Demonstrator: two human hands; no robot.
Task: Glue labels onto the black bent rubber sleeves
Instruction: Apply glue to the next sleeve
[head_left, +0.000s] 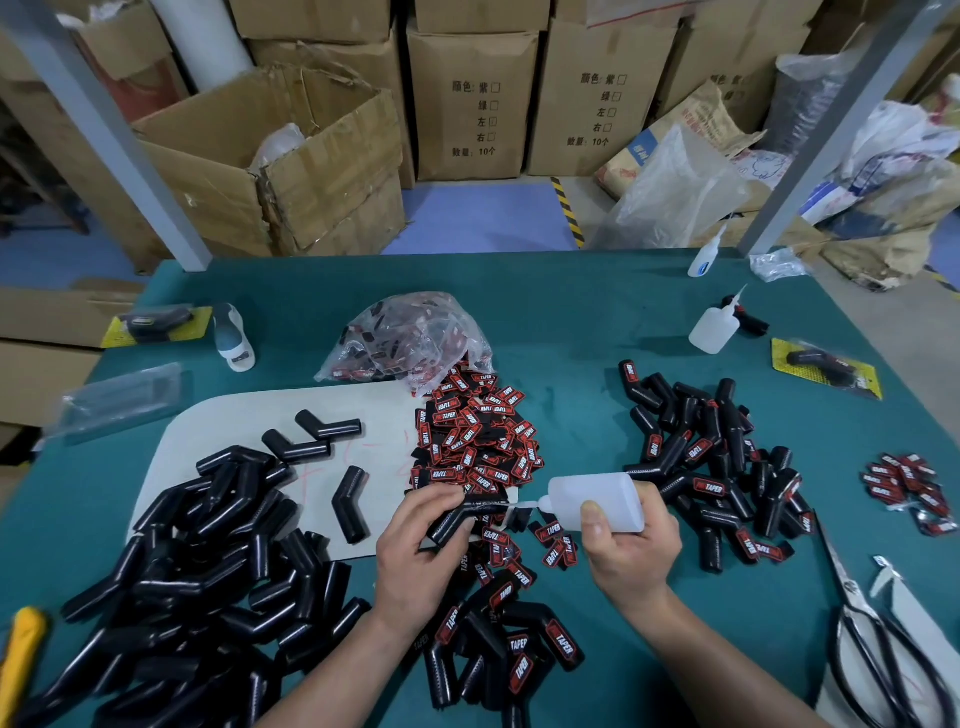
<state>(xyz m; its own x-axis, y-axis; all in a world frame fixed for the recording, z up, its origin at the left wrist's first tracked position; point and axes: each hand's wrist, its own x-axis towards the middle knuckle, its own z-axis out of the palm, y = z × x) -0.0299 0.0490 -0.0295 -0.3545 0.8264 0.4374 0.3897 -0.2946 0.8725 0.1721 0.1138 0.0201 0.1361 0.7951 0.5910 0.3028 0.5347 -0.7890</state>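
My left hand (415, 540) grips a black bent rubber sleeve (470, 514) above the green table (571, 322). My right hand (631, 545) holds a white glue bottle (597, 501) sideways, its nozzle touching the sleeve's right end. A heap of red-and-black labels (475, 436) lies just beyond the hands. Unlabelled sleeves (208, 561) are piled at the left, partly on a white sheet (384, 415). Labelled sleeves (711, 467) are heaped at the right, and more (498, 644) lie between my forearms.
A clear bag of labels (410, 335) sits behind the heap. Two more glue bottles (714, 327) (704, 257) stand at the back right. Scissors (872, 639) lie at the front right, a small label pile (909, 491) at the right edge. Cardboard boxes (467, 104) stand behind the table.
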